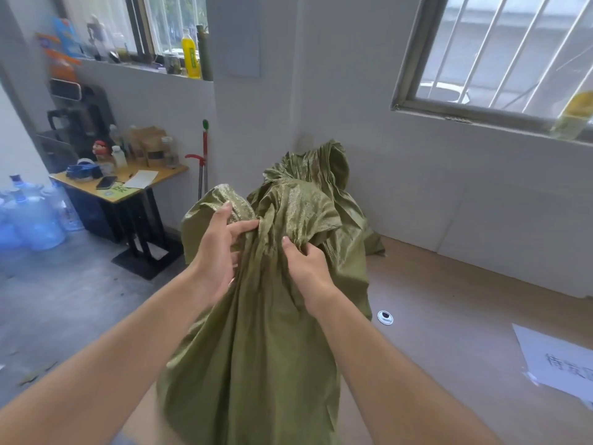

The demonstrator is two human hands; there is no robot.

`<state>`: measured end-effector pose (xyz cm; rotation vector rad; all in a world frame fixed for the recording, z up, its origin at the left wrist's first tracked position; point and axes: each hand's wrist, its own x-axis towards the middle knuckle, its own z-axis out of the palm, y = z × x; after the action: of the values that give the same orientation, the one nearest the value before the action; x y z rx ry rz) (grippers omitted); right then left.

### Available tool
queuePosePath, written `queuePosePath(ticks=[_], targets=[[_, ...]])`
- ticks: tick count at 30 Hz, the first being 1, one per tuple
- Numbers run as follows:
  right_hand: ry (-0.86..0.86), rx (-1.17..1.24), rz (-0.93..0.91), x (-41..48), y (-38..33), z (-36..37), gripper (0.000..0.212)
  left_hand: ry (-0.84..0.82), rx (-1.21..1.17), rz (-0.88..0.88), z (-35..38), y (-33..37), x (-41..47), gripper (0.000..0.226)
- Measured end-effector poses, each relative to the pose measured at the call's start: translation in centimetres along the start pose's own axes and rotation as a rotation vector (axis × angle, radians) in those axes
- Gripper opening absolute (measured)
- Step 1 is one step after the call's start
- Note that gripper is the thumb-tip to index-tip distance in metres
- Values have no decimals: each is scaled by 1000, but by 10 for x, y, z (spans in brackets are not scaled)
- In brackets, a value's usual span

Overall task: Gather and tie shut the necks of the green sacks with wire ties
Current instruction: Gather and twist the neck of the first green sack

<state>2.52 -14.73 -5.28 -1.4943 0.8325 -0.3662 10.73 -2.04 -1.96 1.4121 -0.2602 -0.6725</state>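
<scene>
A tall green woven sack (pixel 256 348) stands right in front of me, its top bunched into folds. My left hand (pixel 218 255) grips the gathered neck from the left, thumb and fingers pinching the cloth. From the right, my right hand (pixel 308 268) clutches the same neck, fingers dug into the folds. A second green sack (pixel 324 175) stands behind it against the wall corner, its mouth loose and open. No wire tie is visible.
A brown board floor (pixel 449 316) with a round grommet (pixel 385 317) and a white paper sheet (pixel 558 361) lies to the right. At left stand a small cluttered desk (pixel 128 187), blue water jugs (pixel 32 216) and a mop (pixel 204 155).
</scene>
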Motion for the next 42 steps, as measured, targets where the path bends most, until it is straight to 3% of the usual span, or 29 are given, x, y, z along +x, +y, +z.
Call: queuePosePath(ticks=[4,8,16,22,26,30,36,42], targets=[[63,80,-84,-23,-25,-14,38,-40,19,129,14,27,-22,72],[142,141,-223,-45,-58,-37,11,-122,25,222,39,61,-46,68],[253,261,-314,-79,-96,-123,31,-313,65,298,124,103,-80,66],[277,313,-290,-101,-87,-215,35,-361,93,349,212,89,-108,70],[280,312,-272,-116,-74,-285,17,-356,49,343,278,70,-131,70],[280,328,-255,-127,-60,-363,14,-339,35,336,343,48,-151,68],[354,352,-243,-144,-45,-448,12,-428,65,243,427,29,-169,66],[495,391,-278,-149,-40,-522,16,-580,78,262,498,16,-163,65]])
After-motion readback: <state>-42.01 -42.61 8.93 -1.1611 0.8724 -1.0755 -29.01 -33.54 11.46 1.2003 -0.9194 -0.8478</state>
